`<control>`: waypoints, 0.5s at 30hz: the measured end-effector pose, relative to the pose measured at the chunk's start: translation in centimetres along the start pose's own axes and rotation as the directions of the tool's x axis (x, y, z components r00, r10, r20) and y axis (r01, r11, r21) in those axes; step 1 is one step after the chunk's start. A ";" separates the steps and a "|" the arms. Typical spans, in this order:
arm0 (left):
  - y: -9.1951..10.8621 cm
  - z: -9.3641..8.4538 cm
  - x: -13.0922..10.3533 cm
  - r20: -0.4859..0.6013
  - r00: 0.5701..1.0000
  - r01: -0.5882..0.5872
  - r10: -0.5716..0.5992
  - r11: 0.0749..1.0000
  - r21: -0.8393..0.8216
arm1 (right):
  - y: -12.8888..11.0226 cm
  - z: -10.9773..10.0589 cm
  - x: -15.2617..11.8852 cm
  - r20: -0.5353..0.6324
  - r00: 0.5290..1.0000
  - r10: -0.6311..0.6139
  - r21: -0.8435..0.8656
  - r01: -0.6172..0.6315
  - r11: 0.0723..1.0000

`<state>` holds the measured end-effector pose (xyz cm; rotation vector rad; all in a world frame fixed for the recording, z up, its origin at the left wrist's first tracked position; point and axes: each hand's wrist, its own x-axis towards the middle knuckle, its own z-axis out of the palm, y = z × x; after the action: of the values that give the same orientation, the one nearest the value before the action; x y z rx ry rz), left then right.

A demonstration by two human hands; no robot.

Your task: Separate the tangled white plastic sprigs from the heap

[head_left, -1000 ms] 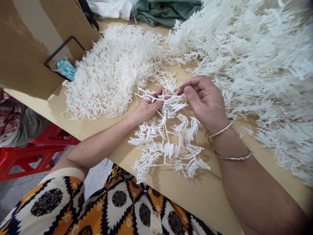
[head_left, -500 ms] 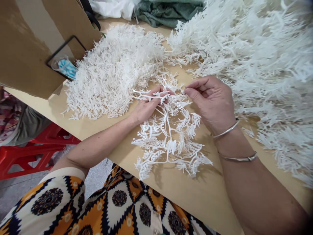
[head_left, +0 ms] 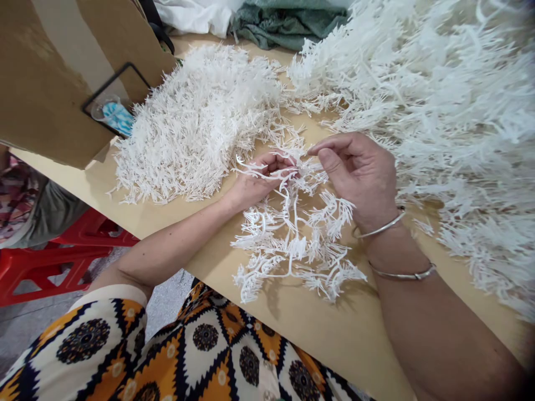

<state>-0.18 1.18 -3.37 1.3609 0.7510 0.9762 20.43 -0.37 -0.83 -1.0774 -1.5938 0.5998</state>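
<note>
My left hand [head_left: 267, 175] is closed around the stem of a white plastic foliage branch [head_left: 295, 248]. Bare forked twigs cross over its fingers, and the tufted sprays of the branch spread below it on the table. To the right, my right hand [head_left: 361, 172] is close to the upper tufts, its index finger stretched out and its thumb slightly apart, with nothing visible in it. Its curled fingers are partly hidden. Beside my left hand lies a pile of small white plastic sprigs [head_left: 196, 122]. A larger heap of white plastic foliage [head_left: 451, 128] rises on the right.
A cardboard box [head_left: 62, 94] stands at the left with a black wire frame and a clear cup [head_left: 111, 114] holding something blue and white. Green cloth [head_left: 288, 25] and white cloth lie at the back. Red stools [head_left: 62, 262] stand beyond the table edge [head_left: 234, 298].
My right hand has shifted slightly, its thumb and index finger parting from a pinch. The twigs over my left hand have turned a little, and the branch has moved slightly right.
</note>
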 end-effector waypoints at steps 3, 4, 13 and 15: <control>0.1 0.0 0.0 0.000 1.000 0.002 -0.002 1.000 0.029 | -0.1 0.1 -0.1 0.065 0.998 -0.020 -0.010 0.021 1.000; 0.1 0.0 0.0 -0.005 1.000 0.008 -0.008 0.999 0.043 | 0.0 0.2 -0.1 0.083 0.996 -0.020 -0.023 0.022 1.000; 0.4 0.1 -0.1 -0.074 0.997 -0.019 0.028 0.993 0.116 | 0.1 0.9 -0.1 0.075 0.982 0.175 0.228 -0.188 0.955; 0.9 0.4 -0.2 -0.125 0.992 0.015 0.001 0.992 0.127 | -0.1 0.7 -0.1 0.060 0.964 0.261 0.317 -0.266 0.910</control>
<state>-0.08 0.78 -2.45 1.4160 0.9256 1.0297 19.70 -0.37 -1.02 -1.0452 -1.3123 1.0165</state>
